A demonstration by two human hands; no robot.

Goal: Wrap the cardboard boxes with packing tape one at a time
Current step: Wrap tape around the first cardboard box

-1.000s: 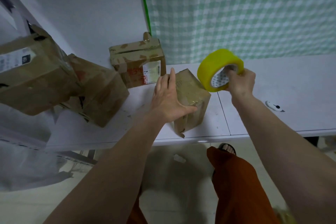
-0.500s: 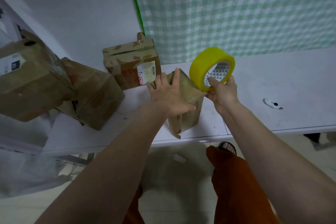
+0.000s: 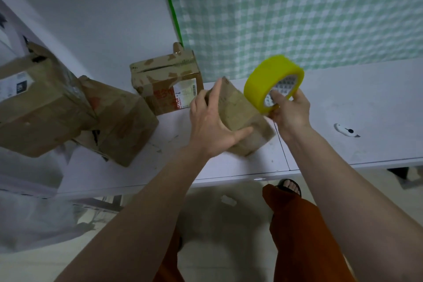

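A small cardboard box [image 3: 240,117] stands tilted on the white table [image 3: 343,107] near its front edge. My left hand [image 3: 212,123] lies on the box's left side and top, fingers straight along it and the thumb across its near face. My right hand [image 3: 289,112] grips a yellow roll of packing tape [image 3: 270,80] with fingers through its core, held just above the box's right top corner. Whether tape runs from the roll to the box is hard to tell.
A labelled cardboard box [image 3: 167,80] stands behind against the wall. Two larger boxes [image 3: 119,119] [image 3: 36,103] lie at the left. A small white cutter [image 3: 345,131] rests on the table to the right. My orange trousers and a sandalled foot show below the table edge.
The small box has tipped over to the right under my left hand. My right hand has carried the tape roll round above its right corner.
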